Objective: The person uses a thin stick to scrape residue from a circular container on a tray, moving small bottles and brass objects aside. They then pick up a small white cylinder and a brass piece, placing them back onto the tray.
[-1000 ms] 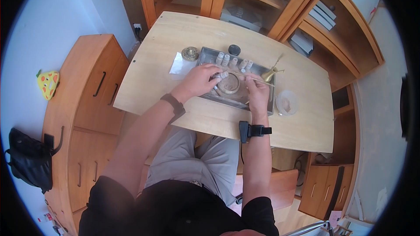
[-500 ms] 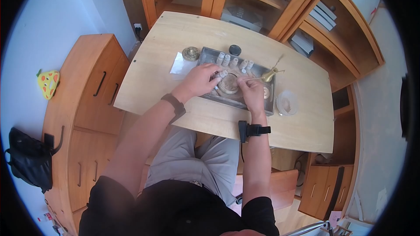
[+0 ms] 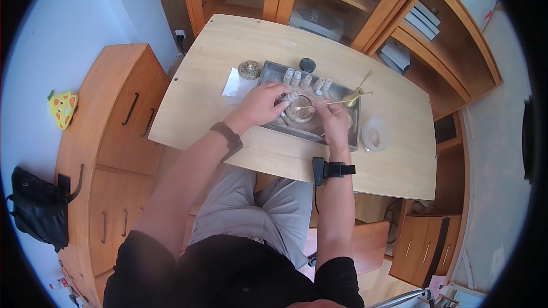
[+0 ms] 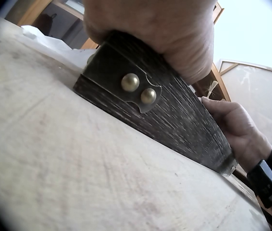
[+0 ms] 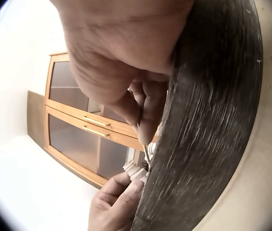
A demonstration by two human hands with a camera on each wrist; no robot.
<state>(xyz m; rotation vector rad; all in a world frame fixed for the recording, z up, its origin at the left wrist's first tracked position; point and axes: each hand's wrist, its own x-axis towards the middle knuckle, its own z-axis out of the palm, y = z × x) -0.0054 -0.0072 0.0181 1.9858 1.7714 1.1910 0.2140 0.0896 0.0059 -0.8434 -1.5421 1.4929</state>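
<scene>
In the head view my left hand (image 3: 261, 105) holds a small pale ribbed bottle (image 3: 291, 97), tilted at the rim of a round bowl (image 3: 300, 121) with powdery contents. My right hand (image 3: 335, 124) pinches a thin brass-coloured stick (image 3: 309, 106) between thumb and fingertips; its small tip is over the bowl. The right wrist view also shows the stick (image 5: 146, 153) coming down close to the bottle (image 5: 135, 171), which the left hand's fingers (image 5: 121, 199) grip. Both hands work over a dark wooden tray (image 4: 189, 132) with brass studs; its wall hides the bowl from the wrist views.
Several small pale bottles (image 3: 307, 81) stand along the tray's back. A brass vase (image 3: 352, 100) with thin tools is at its right end, a clear dish (image 3: 375, 135) beyond. Left of the tray are a patterned round lid (image 3: 249, 69) and white paper (image 3: 238, 85); a dark round container (image 3: 307, 65) stands behind.
My right hand first went left to the bowl, then drew back slightly right. The stick has swung so its tip now lies over the bowl. My left hand stays with the bottle.
</scene>
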